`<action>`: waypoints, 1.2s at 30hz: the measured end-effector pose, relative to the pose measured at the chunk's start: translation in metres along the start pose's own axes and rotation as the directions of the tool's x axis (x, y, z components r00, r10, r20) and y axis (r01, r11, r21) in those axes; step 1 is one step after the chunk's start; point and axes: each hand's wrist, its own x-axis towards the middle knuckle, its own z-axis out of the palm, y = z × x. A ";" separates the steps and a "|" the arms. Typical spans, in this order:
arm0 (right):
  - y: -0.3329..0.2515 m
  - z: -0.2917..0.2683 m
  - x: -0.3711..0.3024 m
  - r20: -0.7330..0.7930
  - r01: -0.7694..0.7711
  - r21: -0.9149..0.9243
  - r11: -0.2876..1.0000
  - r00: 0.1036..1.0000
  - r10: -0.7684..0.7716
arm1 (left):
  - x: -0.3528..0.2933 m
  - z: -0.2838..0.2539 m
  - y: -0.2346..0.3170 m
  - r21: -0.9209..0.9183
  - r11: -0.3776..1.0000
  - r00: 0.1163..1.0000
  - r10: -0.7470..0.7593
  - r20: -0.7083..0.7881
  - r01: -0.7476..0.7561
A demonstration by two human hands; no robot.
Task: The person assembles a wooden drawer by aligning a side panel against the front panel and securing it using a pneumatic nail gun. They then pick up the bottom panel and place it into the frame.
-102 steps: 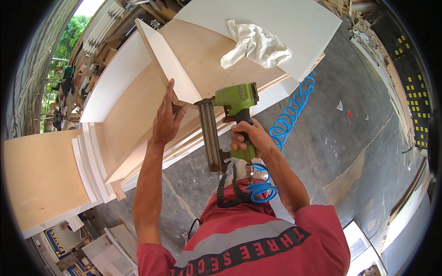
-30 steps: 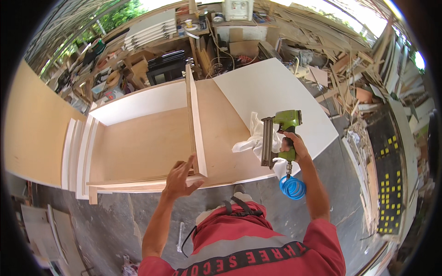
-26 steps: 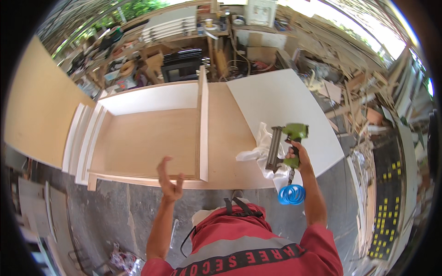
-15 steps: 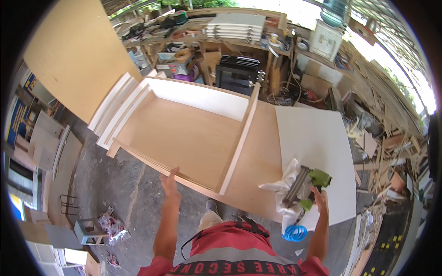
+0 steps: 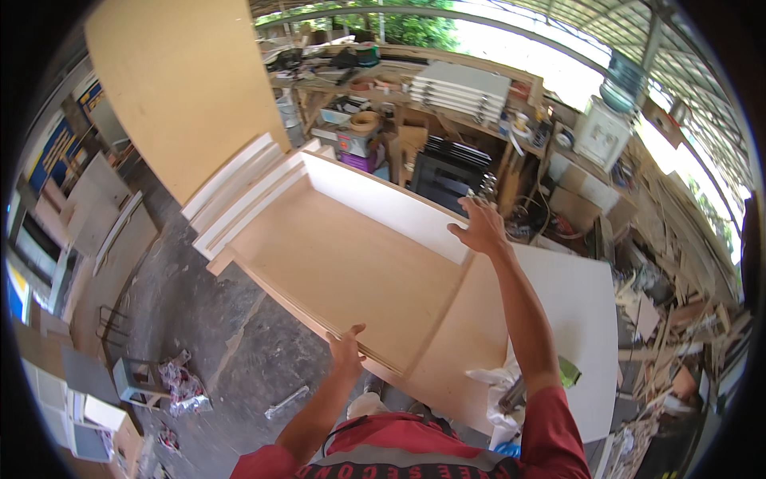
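A shallow wooden cabinet carcass (image 5: 351, 247) lies on the workbench, with a tan bottom panel and a white inner far side. My left hand (image 5: 345, 349) is at its near long edge, thumb and fingers apart. Over the far right corner reaches my right hand (image 5: 483, 226), its fingers spread and curved; I cannot tell whether it touches the wood. Behind my right forearm, a green and grey nail gun (image 5: 568, 371) lies partly hidden on a crumpled white cloth (image 5: 503, 389). A bit of blue coiled hose (image 5: 508, 449) shows beside my sleeve.
A white sheet (image 5: 578, 319) covers the bench's right part. A large tan board (image 5: 183, 88) stands upright at left. Beyond the bench are a black framed unit (image 5: 447, 176), stacked white panels (image 5: 463, 88) and a water dispenser (image 5: 604, 132). Wood scraps (image 5: 678, 279) crowd the right; a stool (image 5: 140, 381) stands left.
My right hand has left the nail gun and moved up and left to the carcass's far right corner. My left hand stays at the near edge, further right. The view has shifted.
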 end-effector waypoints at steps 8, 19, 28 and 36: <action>0.025 0.124 0.100 0.480 -0.012 -0.081 0.997 0.876 0.050 | 0.044 0.018 -0.051 0.122 0.932 0.908 0.359 -0.214 -0.340; 0.023 0.022 0.047 0.239 -0.032 -0.205 0.978 0.968 0.081 | 0.024 -0.028 0.031 -0.103 0.803 0.793 0.596 0.128 -0.587; -0.001 -0.030 -0.025 0.082 -0.425 0.055 0.904 0.904 0.420 | 0.098 -0.085 0.151 0.171 0.835 0.764 0.369 0.529 -0.522; -0.019 0.001 -0.086 0.018 -0.692 -0.008 0.722 0.721 0.692 | 0.201 -0.102 0.210 0.304 0.833 0.713 0.144 0.687 -0.462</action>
